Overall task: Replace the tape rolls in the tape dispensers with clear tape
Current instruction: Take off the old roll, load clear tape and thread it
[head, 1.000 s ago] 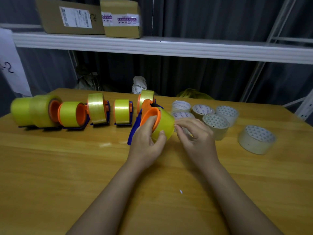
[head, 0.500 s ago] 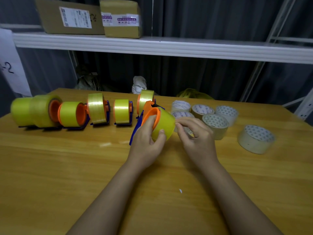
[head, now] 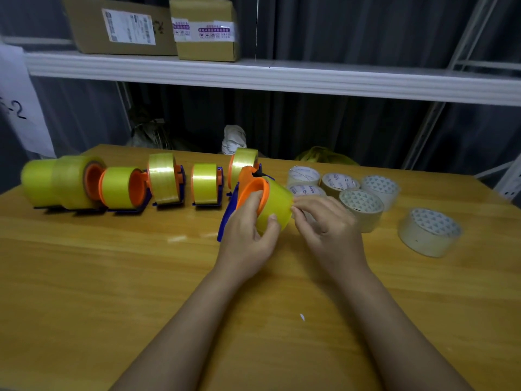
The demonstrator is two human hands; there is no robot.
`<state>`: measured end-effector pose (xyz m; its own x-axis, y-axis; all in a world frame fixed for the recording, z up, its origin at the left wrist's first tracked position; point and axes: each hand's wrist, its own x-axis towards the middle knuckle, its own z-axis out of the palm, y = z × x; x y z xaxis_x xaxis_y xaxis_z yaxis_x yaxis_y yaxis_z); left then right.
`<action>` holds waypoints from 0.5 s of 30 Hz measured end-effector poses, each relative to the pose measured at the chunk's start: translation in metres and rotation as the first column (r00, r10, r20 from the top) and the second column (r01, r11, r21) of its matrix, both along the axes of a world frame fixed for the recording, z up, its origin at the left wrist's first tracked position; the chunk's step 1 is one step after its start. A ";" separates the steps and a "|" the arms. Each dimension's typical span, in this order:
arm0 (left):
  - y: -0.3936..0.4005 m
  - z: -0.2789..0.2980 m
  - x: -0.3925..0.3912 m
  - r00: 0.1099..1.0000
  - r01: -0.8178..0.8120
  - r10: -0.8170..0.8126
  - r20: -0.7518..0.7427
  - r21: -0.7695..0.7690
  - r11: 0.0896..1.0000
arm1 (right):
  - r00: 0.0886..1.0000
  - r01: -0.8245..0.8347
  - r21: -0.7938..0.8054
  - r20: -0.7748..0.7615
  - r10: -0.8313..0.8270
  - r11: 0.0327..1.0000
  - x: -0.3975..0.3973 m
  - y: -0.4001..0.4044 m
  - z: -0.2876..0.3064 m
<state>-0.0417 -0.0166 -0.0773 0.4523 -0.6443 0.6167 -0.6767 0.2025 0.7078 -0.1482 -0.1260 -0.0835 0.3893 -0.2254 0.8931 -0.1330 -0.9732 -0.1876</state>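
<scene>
My left hand point(head: 248, 235) grips a tape dispenser with a blue frame point(head: 227, 221) and an orange hub, tilted up off the wooden table point(head: 112, 277). A yellow tape roll point(head: 277, 206) sits on that hub. My right hand point(head: 328, 224) touches the roll's right edge with its fingertips curled there, as if pinching the tape end. Several clear tape rolls point(head: 362, 206) lie flat just right of my hands, one more point(head: 430, 231) farther right. Several other dispensers with yellow rolls point(head: 163, 182) stand in a row at the left.
A white shelf point(head: 282, 80) spans above the table's back edge and carries two cardboard boxes point(head: 205, 26). Dark curtains hang behind. A white paper sign point(head: 19, 108) hangs at the far left. A small white scrap point(head: 302, 317) lies on the near table.
Little has moved. The held dispenser has tipped slightly, and my right fingertips have shifted a bit along the roll's right edge.
</scene>
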 end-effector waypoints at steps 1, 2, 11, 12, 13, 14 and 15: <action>0.000 -0.001 0.000 1.000 0.003 -0.003 -0.002 0.006 1.000 | 1.000 0.017 -0.019 -0.017 -0.017 1.000 0.000 0.000 0.000; 0.000 -0.001 0.000 1.000 0.010 -0.010 -0.007 0.014 1.000 | 0.999 0.029 -0.025 -0.034 -0.030 0.999 0.001 0.000 0.000; 0.002 0.002 0.002 0.989 0.120 -0.115 -0.095 0.040 0.992 | 0.971 -0.237 0.566 0.124 0.203 0.790 -0.004 0.006 0.007; 0.002 0.002 0.003 0.989 0.116 -0.112 -0.100 0.035 0.993 | 0.962 -0.274 0.595 0.157 0.225 0.756 -0.004 0.007 0.009; 0.002 0.001 0.003 0.988 0.113 -0.109 -0.108 0.035 0.993 | 0.956 -0.292 0.608 0.181 0.229 0.738 -0.006 0.008 0.010; 0.002 0.001 0.004 0.987 0.114 -0.109 -0.117 0.034 0.993 | 0.954 -0.301 0.614 0.197 0.227 0.730 -0.006 0.008 0.011; 0.002 0.002 0.004 0.986 0.114 -0.109 -0.123 0.032 0.993 | 0.954 -0.300 0.616 0.202 0.223 0.729 -0.006 0.008 0.012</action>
